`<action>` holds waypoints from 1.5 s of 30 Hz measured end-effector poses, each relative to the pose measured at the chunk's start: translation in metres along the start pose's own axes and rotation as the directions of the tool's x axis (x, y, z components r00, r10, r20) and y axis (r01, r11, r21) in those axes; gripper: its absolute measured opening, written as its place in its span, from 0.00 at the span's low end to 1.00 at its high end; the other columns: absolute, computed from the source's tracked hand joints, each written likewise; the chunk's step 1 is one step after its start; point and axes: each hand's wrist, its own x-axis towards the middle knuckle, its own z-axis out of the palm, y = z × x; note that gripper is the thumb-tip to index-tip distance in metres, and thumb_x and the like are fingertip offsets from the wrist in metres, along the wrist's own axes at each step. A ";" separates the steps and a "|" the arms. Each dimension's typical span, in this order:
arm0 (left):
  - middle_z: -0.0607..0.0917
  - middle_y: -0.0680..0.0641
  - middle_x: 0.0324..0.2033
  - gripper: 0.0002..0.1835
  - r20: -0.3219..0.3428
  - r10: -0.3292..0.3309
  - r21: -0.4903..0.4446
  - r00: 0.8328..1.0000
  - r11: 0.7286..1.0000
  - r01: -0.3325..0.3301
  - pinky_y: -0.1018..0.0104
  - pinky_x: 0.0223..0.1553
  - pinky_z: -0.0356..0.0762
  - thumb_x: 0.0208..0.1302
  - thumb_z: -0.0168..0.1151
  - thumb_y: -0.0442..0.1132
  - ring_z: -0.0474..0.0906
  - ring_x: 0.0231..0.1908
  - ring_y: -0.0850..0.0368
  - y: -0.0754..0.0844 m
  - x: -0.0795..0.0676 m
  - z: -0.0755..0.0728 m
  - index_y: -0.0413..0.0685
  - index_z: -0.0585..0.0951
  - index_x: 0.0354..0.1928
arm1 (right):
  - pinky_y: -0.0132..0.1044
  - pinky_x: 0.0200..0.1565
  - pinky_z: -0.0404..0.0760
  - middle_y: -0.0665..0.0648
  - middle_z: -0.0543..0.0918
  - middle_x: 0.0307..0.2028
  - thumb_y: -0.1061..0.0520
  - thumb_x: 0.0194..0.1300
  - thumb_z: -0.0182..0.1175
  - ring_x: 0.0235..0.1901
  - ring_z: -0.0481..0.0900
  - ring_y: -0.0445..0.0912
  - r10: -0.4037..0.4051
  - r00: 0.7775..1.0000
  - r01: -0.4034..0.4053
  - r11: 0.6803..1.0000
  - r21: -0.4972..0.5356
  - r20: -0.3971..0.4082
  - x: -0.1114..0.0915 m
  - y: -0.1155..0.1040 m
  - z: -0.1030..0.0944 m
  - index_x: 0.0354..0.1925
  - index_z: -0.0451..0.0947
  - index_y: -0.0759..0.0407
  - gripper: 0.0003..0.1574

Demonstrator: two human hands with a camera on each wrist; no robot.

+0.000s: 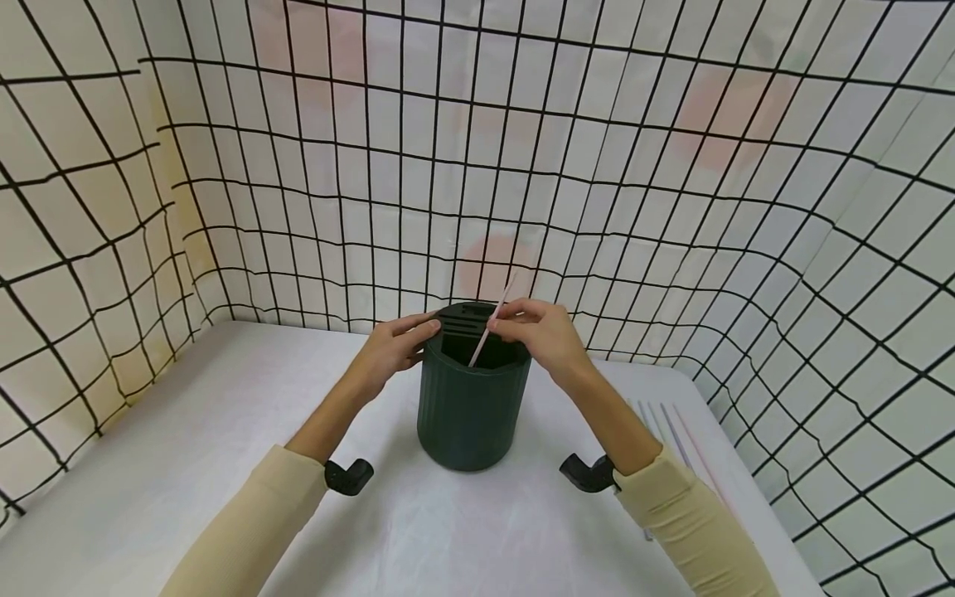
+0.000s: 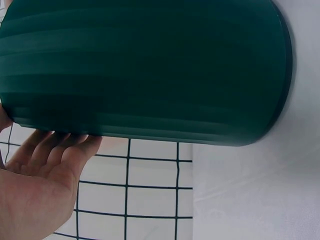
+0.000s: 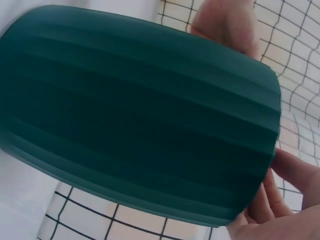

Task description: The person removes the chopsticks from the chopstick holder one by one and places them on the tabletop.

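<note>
A dark green ribbed container [image 1: 472,419] stands upright on the table, with a slotted section at the back of its open top. My left hand [image 1: 394,348] holds it at the upper left, thumb at the rim and fingers against the outer wall. In the left wrist view, the fingers [image 2: 60,150] touch that wall. Between thumb and fingertips, my right hand [image 1: 543,332] pinches a thin pink stick [image 1: 498,312] that slants over the opening, its lower end at the mouth. Behind the container in the right wrist view, the right hand [image 3: 280,200] is partly hidden.
Several thin pastel sticks [image 1: 694,444] lie on the table at the right, partly covered by the right forearm. A black wire grid [image 1: 418,211] surrounds the white table [image 1: 224,398] at the back and sides. Black wrist mounts [image 1: 349,478] stick out beside both forearms.
</note>
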 end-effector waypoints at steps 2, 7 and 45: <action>0.77 0.44 0.67 0.31 0.000 0.003 -0.001 1.000 1.000 -0.003 0.52 0.66 0.75 0.72 0.61 0.56 0.74 0.68 0.48 0.000 0.000 0.000 0.52 0.74 0.72 | 0.48 0.59 0.82 0.56 0.89 0.48 0.49 0.65 0.71 0.48 0.86 0.52 0.000 1.000 0.000 1.000 0.021 0.002 0.000 -0.004 -0.001 0.48 0.85 0.55 0.17; 0.77 0.44 0.67 0.31 0.001 0.003 -0.004 1.000 1.000 -0.003 0.53 0.66 0.75 0.72 0.61 0.56 0.74 0.68 0.49 0.000 0.000 0.000 0.52 0.74 0.71 | 0.44 0.57 0.85 0.60 0.88 0.49 0.51 0.67 0.69 0.46 0.88 0.53 -0.014 1.000 0.012 0.995 0.103 0.022 -0.001 -0.017 -0.009 0.49 0.83 0.59 0.17; 0.78 0.45 0.67 0.31 -0.012 -0.011 -0.001 1.000 1.000 0.011 0.53 0.66 0.76 0.71 0.62 0.57 0.74 0.67 0.50 0.000 0.000 0.000 0.54 0.74 0.71 | 0.37 0.45 0.89 0.53 0.86 0.43 0.51 0.62 0.73 0.39 0.88 0.46 0.027 0.978 0.056 0.922 0.382 -0.209 -0.026 -0.032 -0.136 0.54 0.79 0.63 0.27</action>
